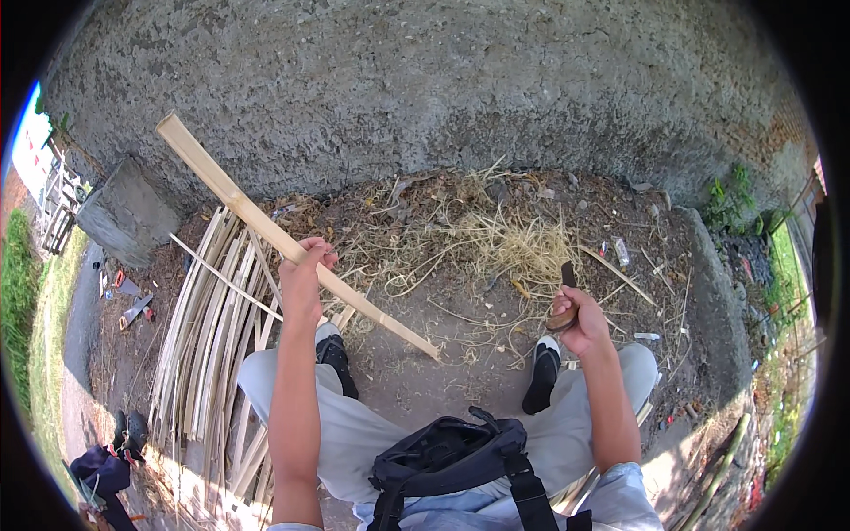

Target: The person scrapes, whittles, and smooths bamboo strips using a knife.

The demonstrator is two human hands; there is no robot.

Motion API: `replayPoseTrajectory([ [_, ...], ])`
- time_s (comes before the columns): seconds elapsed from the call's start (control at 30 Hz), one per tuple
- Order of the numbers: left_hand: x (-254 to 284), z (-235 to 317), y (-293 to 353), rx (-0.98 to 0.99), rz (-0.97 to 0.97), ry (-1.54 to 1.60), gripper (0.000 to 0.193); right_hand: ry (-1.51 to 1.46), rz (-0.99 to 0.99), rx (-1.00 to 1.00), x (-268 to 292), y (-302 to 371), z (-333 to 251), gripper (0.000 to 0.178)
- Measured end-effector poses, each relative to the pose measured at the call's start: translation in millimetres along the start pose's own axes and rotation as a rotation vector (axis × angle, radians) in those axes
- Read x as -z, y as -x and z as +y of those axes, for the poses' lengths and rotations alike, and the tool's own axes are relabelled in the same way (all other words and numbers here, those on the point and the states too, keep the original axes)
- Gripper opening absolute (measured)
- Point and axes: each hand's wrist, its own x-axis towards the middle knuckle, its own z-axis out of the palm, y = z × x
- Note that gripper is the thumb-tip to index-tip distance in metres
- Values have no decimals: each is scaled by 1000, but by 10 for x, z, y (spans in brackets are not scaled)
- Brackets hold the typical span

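A long, pale bamboo strip slants from the wall at upper left down to the ground between my feet. My left hand is closed around its middle, and its lower end points toward the right. In my right hand is a knife, its short dark blade pointing up and away from me. The fingers wrap its brown wooden handle. Blade and strip are well apart. Beyond the knife, a tangle of thin bamboo shavings covers the dirt.
Many split bamboo strips lie in a pile to my left. A rough grey wall rises in front, with a concrete block at its left. Handsaws rest farther left. A black waist bag sits at my lap.
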Motion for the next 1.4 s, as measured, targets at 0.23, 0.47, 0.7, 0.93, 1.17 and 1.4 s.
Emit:
replayPoseTrajectory([
  [0.23, 1, 9, 35, -12, -23, -19, 14, -8, 3, -12, -25, 10, -22, 9],
  [0.47, -71, 1, 31, -24, -28, -48, 15, 25, 12, 12, -59, 17, -27, 8],
  [0.7, -9, -33, 12, -28, -25, -26, 16, 24, 7, 9, -45, 34, 3, 8],
  [0.93, -24, -4, 59, -38, 87, 36, 45, -1, -13, -20, 26, 24, 10, 9],
  [1.17, -55, 47, 92, -117, 97, 55, 29, 21, 46, -1, -8, -12, -28, 9],
  [1.4, -167, 69, 131, -140, 169, 195, 17, 98, 41, 36, -45, -4, -28, 10],
])
